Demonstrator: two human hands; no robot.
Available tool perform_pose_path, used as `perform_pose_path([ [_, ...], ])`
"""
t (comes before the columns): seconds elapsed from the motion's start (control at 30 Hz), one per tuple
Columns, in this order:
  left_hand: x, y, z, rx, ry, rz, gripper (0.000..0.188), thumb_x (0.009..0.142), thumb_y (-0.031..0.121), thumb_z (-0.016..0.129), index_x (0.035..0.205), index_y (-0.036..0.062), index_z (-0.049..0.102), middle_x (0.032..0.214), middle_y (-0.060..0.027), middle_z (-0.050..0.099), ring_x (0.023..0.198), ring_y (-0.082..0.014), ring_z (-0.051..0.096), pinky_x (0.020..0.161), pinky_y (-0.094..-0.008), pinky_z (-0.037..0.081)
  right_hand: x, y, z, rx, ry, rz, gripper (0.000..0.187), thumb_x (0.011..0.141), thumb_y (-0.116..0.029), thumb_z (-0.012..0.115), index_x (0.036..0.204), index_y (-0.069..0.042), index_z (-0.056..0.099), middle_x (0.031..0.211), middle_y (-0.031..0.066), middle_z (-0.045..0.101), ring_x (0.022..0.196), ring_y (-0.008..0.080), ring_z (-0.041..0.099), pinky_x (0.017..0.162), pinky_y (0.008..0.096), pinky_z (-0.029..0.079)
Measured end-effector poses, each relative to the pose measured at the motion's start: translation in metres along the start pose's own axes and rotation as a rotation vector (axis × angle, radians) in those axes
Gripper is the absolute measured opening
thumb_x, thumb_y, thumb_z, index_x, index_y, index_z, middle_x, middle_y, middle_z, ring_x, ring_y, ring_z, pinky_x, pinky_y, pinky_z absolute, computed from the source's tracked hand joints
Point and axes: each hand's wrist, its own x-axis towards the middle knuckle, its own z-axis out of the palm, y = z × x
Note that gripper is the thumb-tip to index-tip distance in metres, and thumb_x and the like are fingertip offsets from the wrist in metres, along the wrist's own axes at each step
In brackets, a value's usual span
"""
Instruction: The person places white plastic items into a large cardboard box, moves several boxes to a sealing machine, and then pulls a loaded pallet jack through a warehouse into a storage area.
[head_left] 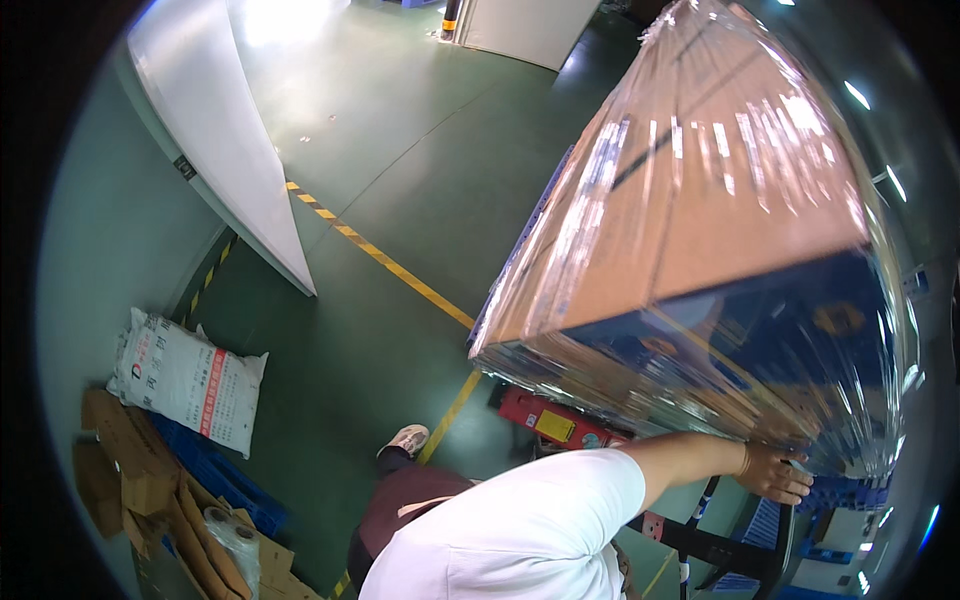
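Stretch-wrapped carton stack (700, 230) is filling the right of the frame; at lower right, the right hand (775, 472) is curling loosely against its lower corner. Film could slip, tilting cartons toward the green floor (400, 150).

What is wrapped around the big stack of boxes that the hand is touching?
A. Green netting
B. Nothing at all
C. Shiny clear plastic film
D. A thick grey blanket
C: the stack of cardboard boxes shows glossy, wrinkled clear film with bright light streaks across its brown and blue sides, and the person's hand rests against its lower edge.
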Motion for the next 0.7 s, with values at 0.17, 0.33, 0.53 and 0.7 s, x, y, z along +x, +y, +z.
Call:
perform_pose_path([
  [0.17, -0.008, 0.006, 0.023, 0.008, -0.007, -0.020, 0.037, 0.088, 0.017, 0.042, 0.125, 0.0111, 0.041, 0.128, -0.0087, 0.049, 0.125, -0.0248, 0.042, 0.109, -0.0548, 0.015, -0.013, 0.028, 0.037, 0.049, -0.005, -0.027, 0.037, 0.077, -0.032, 0.070, 0.094, 0.000, 0.060, 0.088, 0.0153, 0.056, 0.069, 0.0312, 0.056, 0.061, 0.0403, 0.048],
  [0.33, -0.016, 0.004, 0.053, -0.032, 0.070, -0.046, 0.032, 0.086, 0.019, 0.046, 0.117, 0.0120, 0.050, 0.120, -0.0069, 0.054, 0.118, -0.0258, 0.047, 0.105, -0.0534, 0.025, -0.021, 0.043, 0.055, 0.052, -0.022, -0.002, 0.036, 0.077, -0.031, 0.071, 0.092, 0.000, 0.061, 0.087, 0.0155, 0.058, 0.068, 0.0312, 0.057, 0.061, 0.0405, 0.049],
  [0.53, -0.021, 0.000, 0.098, -0.016, 0.142, -0.063, 0.032, 0.086, 0.019, 0.044, 0.117, 0.0120, 0.050, 0.119, -0.0070, 0.054, 0.116, -0.0264, 0.048, 0.104, -0.0531, 0.027, -0.028, 0.068, 0.106, 0.044, -0.022, 0.076, 0.034, 0.076, -0.030, 0.071, 0.089, 0.000, 0.061, 0.085, 0.0158, 0.060, 0.068, 0.0313, 0.059, 0.062, 0.0408, 0.049],
  [0.7, -0.031, -0.001, 0.136, -0.130, 0.059, -0.098, 0.033, 0.085, 0.016, 0.044, 0.116, 0.0102, 0.051, 0.120, -0.0094, 0.053, 0.117, -0.0280, 0.047, 0.104, -0.0528, 0.027, -0.043, 0.107, 0.147, 0.020, -0.020, 0.149, 0.033, 0.075, -0.029, 0.072, 0.087, 0.001, 0.062, 0.083, 0.0160, 0.062, 0.068, 0.0313, 0.060, 0.062, 0.0410, 0.049],
])
